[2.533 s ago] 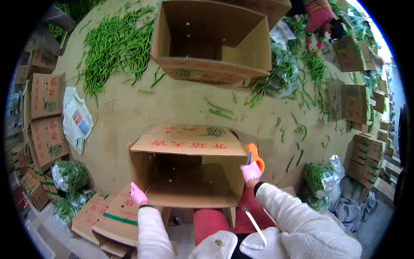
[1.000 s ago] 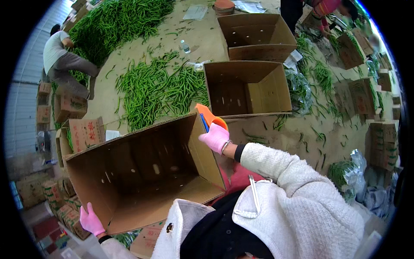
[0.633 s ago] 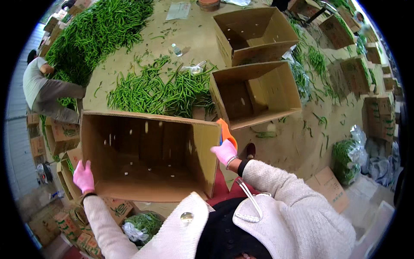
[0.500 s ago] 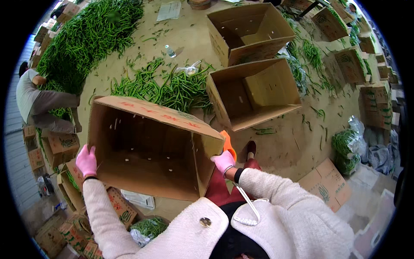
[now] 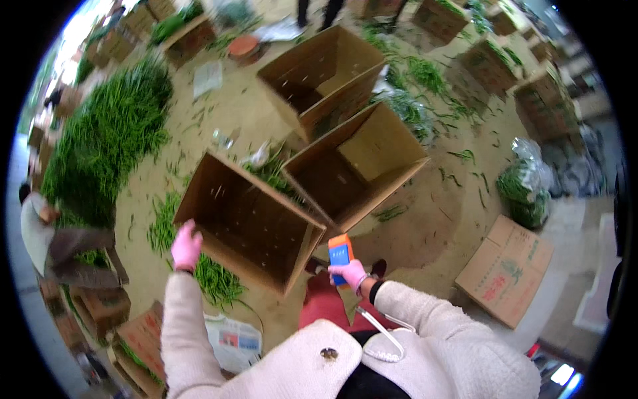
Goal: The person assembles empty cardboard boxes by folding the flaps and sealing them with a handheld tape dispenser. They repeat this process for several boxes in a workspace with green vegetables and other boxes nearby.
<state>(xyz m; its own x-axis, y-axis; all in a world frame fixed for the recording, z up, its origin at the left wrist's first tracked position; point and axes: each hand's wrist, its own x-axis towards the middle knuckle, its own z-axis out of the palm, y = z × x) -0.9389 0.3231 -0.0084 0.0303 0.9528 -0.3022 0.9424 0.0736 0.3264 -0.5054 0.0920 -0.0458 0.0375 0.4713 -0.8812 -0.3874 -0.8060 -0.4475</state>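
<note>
A brown cardboard box [image 5: 242, 223] with its open side up is at floor level in front of me, over loose green chili peppers. My left hand [image 5: 187, 247], in a pink glove, is at its near left corner. The fingers are apart and overlap the rim; contact is hard to judge because of blur. My right hand [image 5: 349, 271], also pink-gloved, is closed around an orange and blue handheld tool [image 5: 341, 255], beside the box's right corner. A second open box [image 5: 355, 166] stands close to the first, and a third open box [image 5: 322, 73] is behind it.
A large heap of green peppers [image 5: 109, 136] lies at far left, with a crouching person [image 5: 40, 229] beside it. A flattened carton [image 5: 505, 269] and a bagged bundle of greens [image 5: 522, 186] are at right. Newspaper [image 5: 234, 342] lies near my left sleeve. Filled boxes line the edges.
The nearest box has gone down and away from me. My right hand has come off its edge, keeping the orange and blue tool. My view has turned.
</note>
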